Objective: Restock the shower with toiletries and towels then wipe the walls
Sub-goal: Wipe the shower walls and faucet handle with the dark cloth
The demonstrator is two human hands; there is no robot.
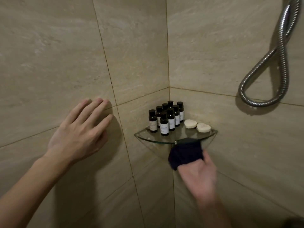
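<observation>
We rest our left hand (79, 134) flat on the left tiled wall (49, 63), fingers straight and holding nothing. Our right hand (197, 175) grips a dark cloth (185, 153), bunched against the corner just under the front edge of the glass corner shelf (156, 139). On the shelf a cluster of small dark bottles (166, 117) stands at the left and far side, with two heart-shaped soaps (190, 123) to their right. A metal shower hose (269, 63) loops on the right wall.
</observation>
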